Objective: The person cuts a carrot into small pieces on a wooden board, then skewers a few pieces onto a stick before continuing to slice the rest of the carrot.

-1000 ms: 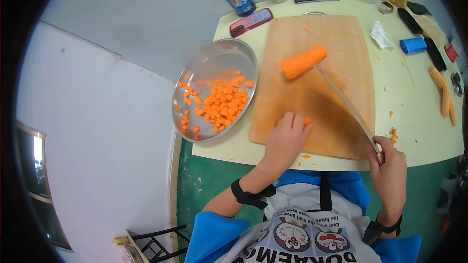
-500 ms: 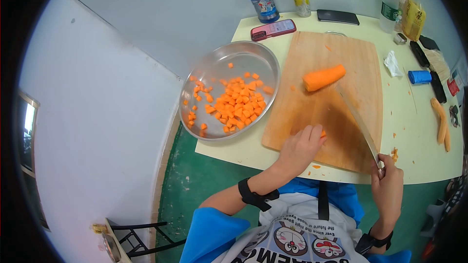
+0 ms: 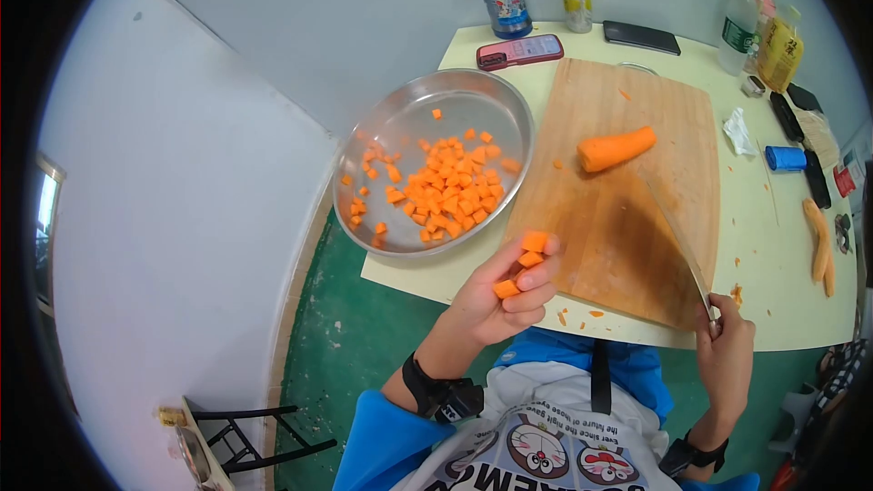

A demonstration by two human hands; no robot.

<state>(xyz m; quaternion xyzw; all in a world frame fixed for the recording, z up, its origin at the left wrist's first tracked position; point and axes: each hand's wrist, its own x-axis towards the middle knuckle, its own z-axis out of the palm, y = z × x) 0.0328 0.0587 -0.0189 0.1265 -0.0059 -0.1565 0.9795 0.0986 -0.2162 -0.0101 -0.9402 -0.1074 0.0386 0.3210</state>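
Several orange carrot pieces (image 3: 531, 259) are gripped in the fingers of my left hand (image 3: 505, 295), raised off the board's near left edge. My right hand (image 3: 726, 345) is closed round the handle of a knife (image 3: 680, 238), its blade slanting up and left along the right part of the wooden cutting board (image 3: 627, 245). A peeled carrot chunk (image 3: 617, 148) lies across the board, beyond the blade's tip. To the left, a round metal tray (image 3: 400, 95) holds a heap of carrot cubes (image 3: 450, 186).
Behind the board are a phone (image 3: 520, 52), a dark phone (image 3: 641, 37), a blue flask (image 3: 502, 0) and a can (image 3: 576, 0). Bottles (image 3: 738, 27), crumpled tissue (image 3: 738, 132), a blue roll (image 3: 785, 158) and unpeeled carrots (image 3: 818, 236) line the right side.
My left hand has lifted off the board and moved left toward the tray, with carrot pieces in its fingers. The right hand and knife have hardly moved.
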